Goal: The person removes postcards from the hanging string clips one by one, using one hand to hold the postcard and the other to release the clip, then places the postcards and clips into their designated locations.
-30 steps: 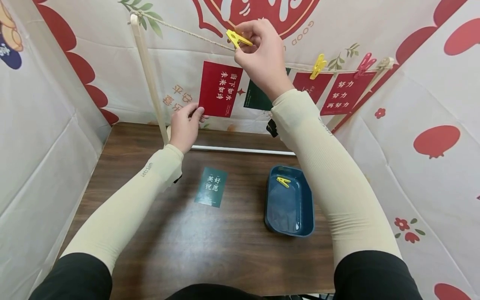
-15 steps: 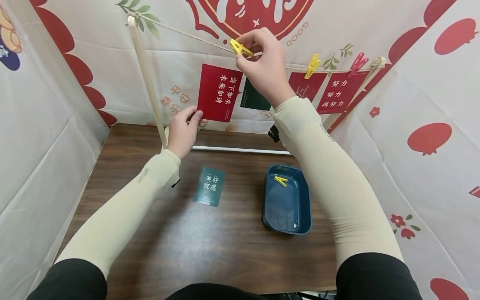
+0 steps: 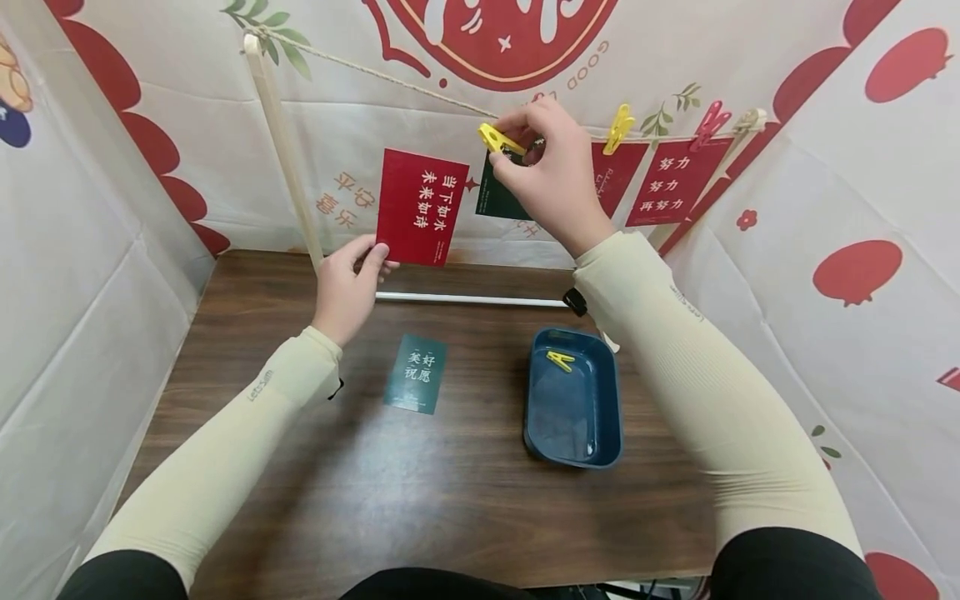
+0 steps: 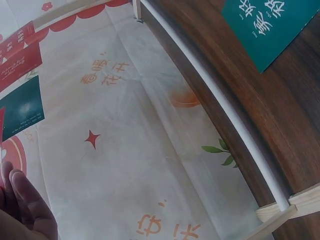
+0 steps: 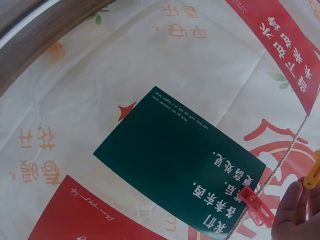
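My left hand (image 3: 347,287) pinches a red card (image 3: 417,212) with white writing by its lower left corner, holding it up below the rope (image 3: 390,81). Between the thumb and fingers of my right hand (image 3: 555,175) is a yellow clothespin (image 3: 495,138), close to the rope in the head view. Partly behind that hand hangs a dark green card (image 5: 175,155), fixed to the rope by a red clothespin (image 5: 256,206) that shows in the right wrist view. Only an edge of the held red card and some fingers (image 4: 30,200) appear in the left wrist view.
Two red cards hang farther right, under a yellow clothespin (image 3: 618,129) and a pink one (image 3: 710,125). A teal card (image 3: 416,373) lies on the wooden table (image 3: 450,517). The blue bin (image 3: 573,433) contains a yellow clothespin (image 3: 560,361). A wooden post (image 3: 281,142) supports the rope.
My left hand has come down and slightly left with the red card. The right hand has moved lower and to the right with its yellow clothespin, widening the gap between card and hand.
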Demonstrator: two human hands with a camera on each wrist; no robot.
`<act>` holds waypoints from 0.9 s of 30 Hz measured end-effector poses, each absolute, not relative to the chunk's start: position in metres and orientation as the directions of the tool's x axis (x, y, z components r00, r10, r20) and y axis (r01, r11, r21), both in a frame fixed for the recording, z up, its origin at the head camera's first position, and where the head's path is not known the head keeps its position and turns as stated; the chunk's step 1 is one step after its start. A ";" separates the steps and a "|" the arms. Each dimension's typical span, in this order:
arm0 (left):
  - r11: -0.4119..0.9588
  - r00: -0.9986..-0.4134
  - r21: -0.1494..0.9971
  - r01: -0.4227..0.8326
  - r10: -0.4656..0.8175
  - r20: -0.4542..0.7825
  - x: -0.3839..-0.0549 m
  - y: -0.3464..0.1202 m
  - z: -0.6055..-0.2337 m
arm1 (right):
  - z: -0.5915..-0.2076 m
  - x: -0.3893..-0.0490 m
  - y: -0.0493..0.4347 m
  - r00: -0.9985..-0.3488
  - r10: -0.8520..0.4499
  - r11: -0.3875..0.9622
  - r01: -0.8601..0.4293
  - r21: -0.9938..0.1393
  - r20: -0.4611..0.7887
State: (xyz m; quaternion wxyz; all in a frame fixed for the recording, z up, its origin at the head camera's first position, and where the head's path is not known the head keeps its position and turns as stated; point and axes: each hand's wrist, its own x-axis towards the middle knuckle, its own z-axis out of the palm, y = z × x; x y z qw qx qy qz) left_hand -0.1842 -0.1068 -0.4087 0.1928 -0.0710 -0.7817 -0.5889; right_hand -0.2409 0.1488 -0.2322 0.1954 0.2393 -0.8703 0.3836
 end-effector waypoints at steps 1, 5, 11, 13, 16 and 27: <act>0.292 -0.918 0.897 0.333 -0.116 0.379 -0.183 -0.107 -0.409 | -0.233 -0.240 0.149 -0.811 -0.269 0.593 -0.565 -0.575 0.520; 0.272 -0.922 0.904 0.329 -0.115 0.370 -0.179 -0.107 -0.412 | -0.236 -0.239 0.149 -0.825 -0.274 0.599 -0.549 -0.583 0.495; 0.234 -0.929 0.917 0.323 -0.107 0.354 -0.171 -0.107 -0.416 | -0.243 -0.235 0.156 -0.834 -0.271 0.617 -0.534 -0.577 0.481; 0.214 -0.941 0.931 0.295 -0.102 0.322 -0.163 -0.107 -0.417 | -0.248 -0.232 0.162 -0.827 -0.279 0.621 -0.543 -0.566 0.488; 0.190 -0.961 0.951 0.246 -0.084 0.265 -0.148 -0.109 -0.420 | -0.260 -0.224 0.174 -0.821 -0.293 0.632 -0.551 -0.545 0.490; 0.154 -0.988 0.978 0.143 -0.043 0.151 -0.110 -0.115 -0.434 | -0.292 -0.202 0.215 -0.865 -0.257 0.629 -0.489 -0.604 0.432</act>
